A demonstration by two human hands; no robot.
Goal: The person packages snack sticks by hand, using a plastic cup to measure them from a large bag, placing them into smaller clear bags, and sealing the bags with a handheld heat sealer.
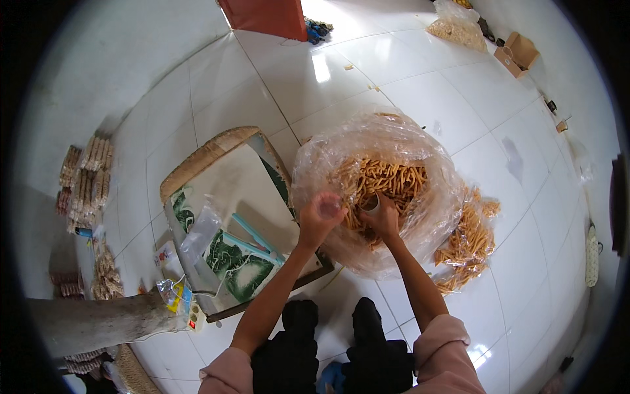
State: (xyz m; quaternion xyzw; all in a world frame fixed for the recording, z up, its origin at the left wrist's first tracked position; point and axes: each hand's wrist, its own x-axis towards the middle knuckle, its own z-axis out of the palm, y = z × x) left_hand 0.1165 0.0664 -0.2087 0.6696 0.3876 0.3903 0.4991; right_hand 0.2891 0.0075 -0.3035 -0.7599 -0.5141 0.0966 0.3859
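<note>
A large clear plastic sack (325,147) of fried snack sticks (391,180) stands open on the floor in front of me. My right hand (384,216) is inside its mouth, gripping a white cup (371,203) down among the sticks. At the left side of the opening, my left hand (320,219) has its fingers curled around what looks like a small clear plastic bag (329,208); blur and glare hide its outline. The cup's lower part is hidden by my right hand and the sticks.
Left of the sack, a low table (231,182) carries a turquoise bar sealer (256,241) and empty plastic bags (202,231). A power strip (196,316) lies beside it. More bagged sticks (467,236) rest at right. Packed snacks (91,182) are stacked along the left wall.
</note>
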